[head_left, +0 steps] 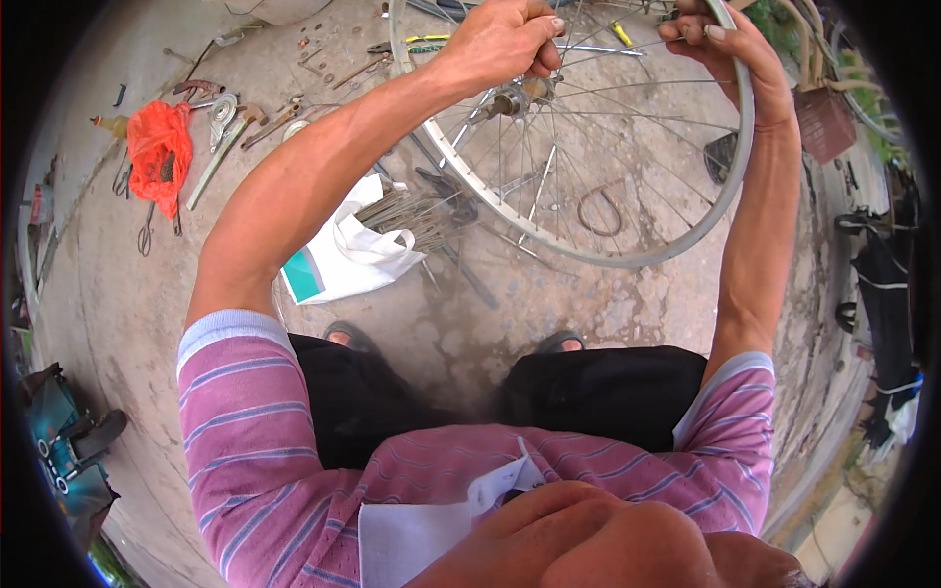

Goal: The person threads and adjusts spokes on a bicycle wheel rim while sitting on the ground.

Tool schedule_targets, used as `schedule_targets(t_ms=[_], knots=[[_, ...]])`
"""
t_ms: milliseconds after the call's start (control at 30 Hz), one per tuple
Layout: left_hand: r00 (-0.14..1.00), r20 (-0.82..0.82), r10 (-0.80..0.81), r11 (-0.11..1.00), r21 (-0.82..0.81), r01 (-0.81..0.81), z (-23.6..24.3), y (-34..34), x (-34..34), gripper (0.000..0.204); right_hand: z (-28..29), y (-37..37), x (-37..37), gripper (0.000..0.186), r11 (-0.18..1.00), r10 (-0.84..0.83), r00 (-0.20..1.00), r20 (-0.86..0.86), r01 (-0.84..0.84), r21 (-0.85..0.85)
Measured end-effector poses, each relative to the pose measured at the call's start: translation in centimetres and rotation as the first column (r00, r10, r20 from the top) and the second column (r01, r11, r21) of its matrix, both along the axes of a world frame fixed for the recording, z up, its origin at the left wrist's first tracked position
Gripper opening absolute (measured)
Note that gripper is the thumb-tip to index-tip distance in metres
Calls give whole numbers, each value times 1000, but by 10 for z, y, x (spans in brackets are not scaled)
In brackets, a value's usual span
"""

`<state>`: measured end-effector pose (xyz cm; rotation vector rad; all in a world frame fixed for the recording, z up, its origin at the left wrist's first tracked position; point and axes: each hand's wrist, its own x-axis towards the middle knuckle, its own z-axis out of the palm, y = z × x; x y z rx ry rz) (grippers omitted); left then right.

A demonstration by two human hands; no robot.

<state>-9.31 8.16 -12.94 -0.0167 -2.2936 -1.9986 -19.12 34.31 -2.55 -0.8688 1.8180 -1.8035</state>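
Observation:
A bicycle wheel (627,257) stands in front of me, its pale metal rim around a hub (512,100) and many thin spokes. Just above the hub, my left hand (510,41) is closed, thumb against bent fingers; what lies between them is hidden. At the rim's upper right, my right hand (737,61) reaches around the rim from outside. Its fingertips pinch a thin spoke inside the wheel. A white bag (343,257) with a bundle of loose spokes (397,208) lies on the ground, left of the wheel.
Left on the concrete are a red plastic bag (160,147), a bottle (110,124) and several hand tools, among them a hammer (253,114). A bent metal loop (600,212) lies beneath the wheel. A brown basket (825,123) stands at the right.

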Motion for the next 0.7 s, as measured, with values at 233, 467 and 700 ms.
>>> schedule_targets(t_ms=[233, 467, 700], knots=[[1000, -1, -22, 991, -133, 22, 3, -2, -3, 29, 1, -5, 5, 51, 998, -59, 998, -29, 59, -11], [1000, 18, 5, 978, -210, -1, 16, 9, 0, 28, 0, 0, 2, 51, 1000, -16, 1000, -7, 16, -16], [990, -132, -40, 939, -344, -8, 3, 4, -10, 28, 0, -1, 0, 51, 1000, 1, 1000, -7, -1, -21]])
